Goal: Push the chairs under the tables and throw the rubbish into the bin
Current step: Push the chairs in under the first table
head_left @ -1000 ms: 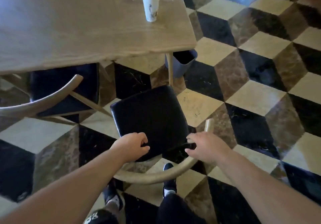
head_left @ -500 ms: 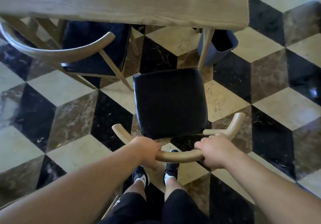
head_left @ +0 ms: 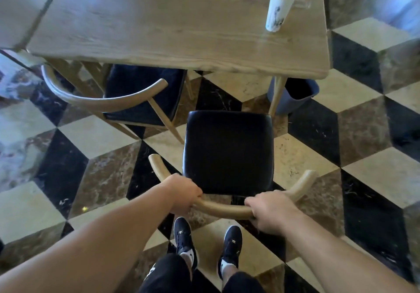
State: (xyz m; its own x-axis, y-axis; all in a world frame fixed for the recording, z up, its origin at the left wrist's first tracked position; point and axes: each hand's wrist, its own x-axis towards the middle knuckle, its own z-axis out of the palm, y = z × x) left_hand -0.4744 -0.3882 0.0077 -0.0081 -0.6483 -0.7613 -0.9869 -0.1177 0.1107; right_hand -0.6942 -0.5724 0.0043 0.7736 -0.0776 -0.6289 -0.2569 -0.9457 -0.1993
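A wooden chair with a black seat stands in front of me, squared to the wooden table, its seat short of the table's edge. My left hand and my right hand both grip its curved wooden backrest. A second chair with the same black seat sits to the left, partly under the table. A white paper cup stands upright on the table's far right. A blue-grey bin stands on the floor beside the table's right front leg.
The floor is a pattern of black, brown and cream tiles. My two feet in black shoes stand just behind the chair. Another table top adjoins at the far left. A small yellow speck lies on the floor at left.
Both hands have closed on the backrest, and the chair has turned from angled to square with the table. The view tilted back up, bringing the cup into sight again.
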